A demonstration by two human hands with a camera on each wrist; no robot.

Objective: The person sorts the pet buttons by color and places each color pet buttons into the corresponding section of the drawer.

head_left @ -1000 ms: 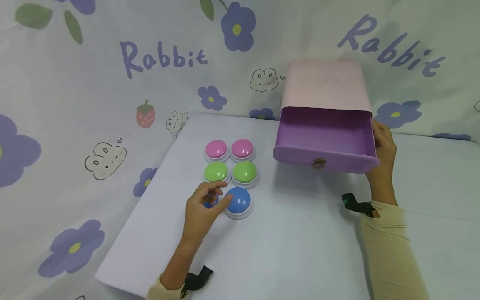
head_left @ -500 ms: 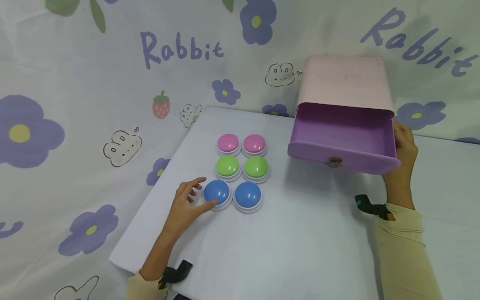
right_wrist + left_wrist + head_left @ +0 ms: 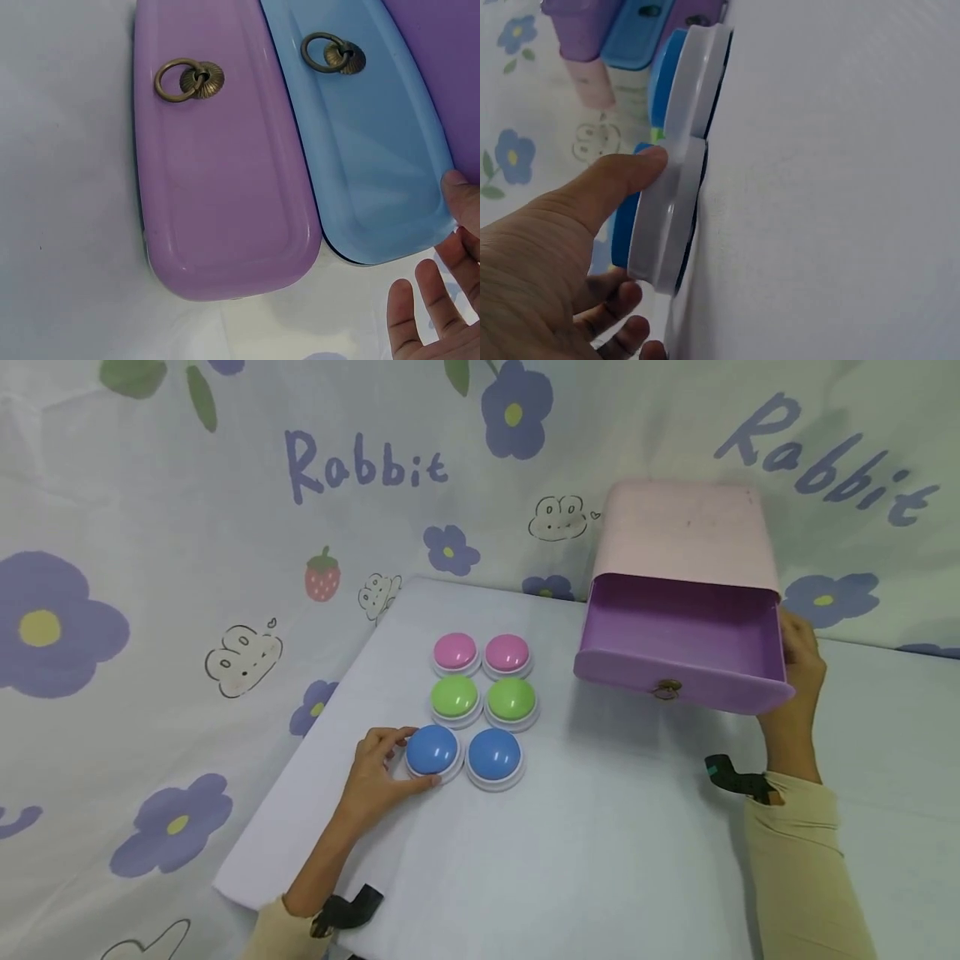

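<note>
At the near left of a two-column set of round push buttons, my left hand [image 3: 371,785] grips a blue push button [image 3: 431,749], its thumb at the front and fingers behind. The left wrist view shows that thumb on the white base [image 3: 660,217]. Another blue push button [image 3: 495,754] stands beside it. My right hand [image 3: 798,677] touches the right side of a pink drawer cabinet [image 3: 686,531]. The cabinet's top purple drawer [image 3: 684,689] is pulled out and bare inside. In the right wrist view, the thumb rests at the edge of the blue drawer [image 3: 375,150], other fingers loosely extended.
Behind the blue buttons are green push buttons [image 3: 453,696] and pink push buttons [image 3: 455,651]. A lower purple drawer [image 3: 225,172] is closed. All stand on a white table [image 3: 600,860], with a patterned cloth [image 3: 225,552] behind.
My left hand has moved from above the blue buttons to the left one's outer side, then closed its thumb and fingers on it. The right hand stays at the cabinet; the head view shifted.
</note>
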